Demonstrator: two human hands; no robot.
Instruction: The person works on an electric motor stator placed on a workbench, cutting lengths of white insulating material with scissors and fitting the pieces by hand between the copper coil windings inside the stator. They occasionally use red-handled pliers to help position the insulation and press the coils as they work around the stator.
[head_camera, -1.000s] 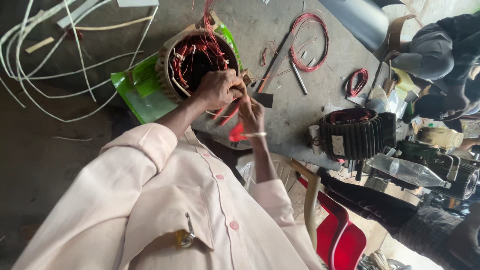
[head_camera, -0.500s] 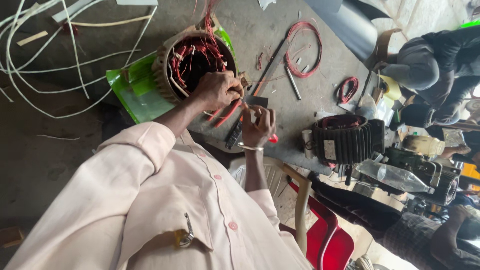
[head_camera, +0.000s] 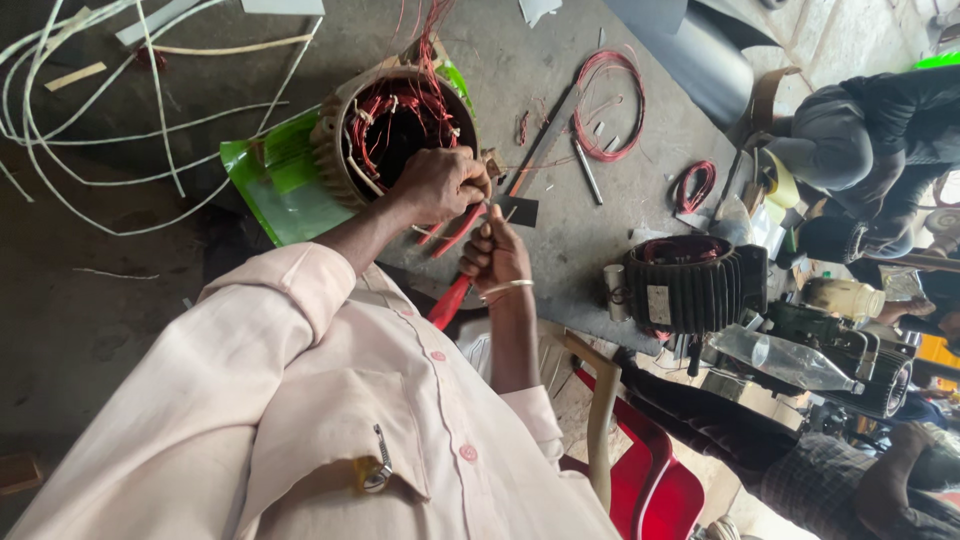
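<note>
A motor stator (head_camera: 345, 130) with red copper windings lies on a green sheet (head_camera: 275, 185) on the grey table. My left hand (head_camera: 438, 185) rests curled on the stator's near rim, fingers closed on the wires there. Just below it, my right hand (head_camera: 495, 255), with a metal bangle on the wrist, is closed around a red-handled tool (head_camera: 448, 300). A small dark flat piece (head_camera: 518, 210) sits at its fingertips. What the tool's tip touches is hidden by the hands.
White sleeving (head_camera: 150, 110) trails at the left. A red wire coil (head_camera: 610, 105), a metal rod (head_camera: 588, 172) and a black finned motor (head_camera: 685, 285) lie to the right. Another person (head_camera: 860, 140) crouches at the far right. A red chair (head_camera: 640, 480) stands below.
My right hand has moved up and in, close under my left hand at the stator's rim. My left hand stays on the stator.
</note>
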